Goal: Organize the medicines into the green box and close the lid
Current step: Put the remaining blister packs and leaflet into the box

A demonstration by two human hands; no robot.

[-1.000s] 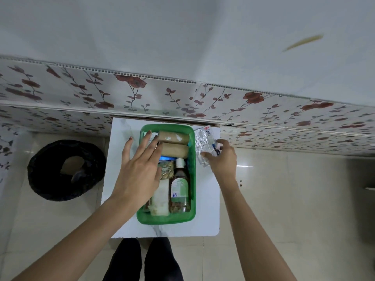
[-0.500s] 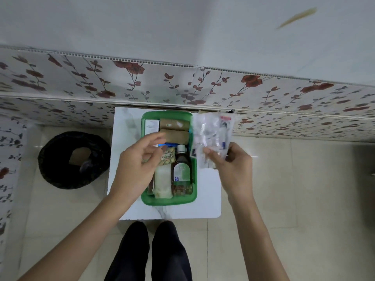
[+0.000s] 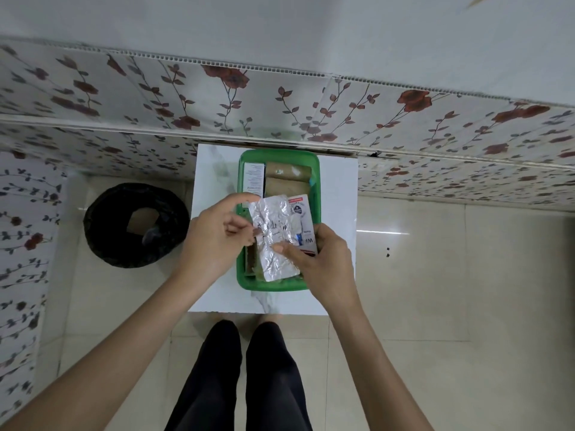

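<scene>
A green box point(image 3: 316, 169) stands open on a small white table point(image 3: 337, 194). Inside it, at the far end, lie two brown rolls point(image 3: 287, 178) and a white carton point(image 3: 254, 178). Above the box's middle I hold a bundle of silver foil medicine strips point(image 3: 273, 237) with a red-and-white packet behind them. My right hand point(image 3: 320, 262) grips the bundle at its lower right side. My left hand point(image 3: 217, 237) pinches its upper left edge between thumb and fingers. The bundle hides the bottle and the other contents in the near half of the box. No lid is visible.
A black round bin point(image 3: 137, 225) sits on the tiled floor left of the table. A flower-patterned wall point(image 3: 280, 104) runs right behind the table. My legs in black trousers point(image 3: 239, 377) stand at the table's near edge.
My right hand carried the foil strips from the table's right side to above the box's middle. My left hand came off the box's contents and took the bundle's left edge.
</scene>
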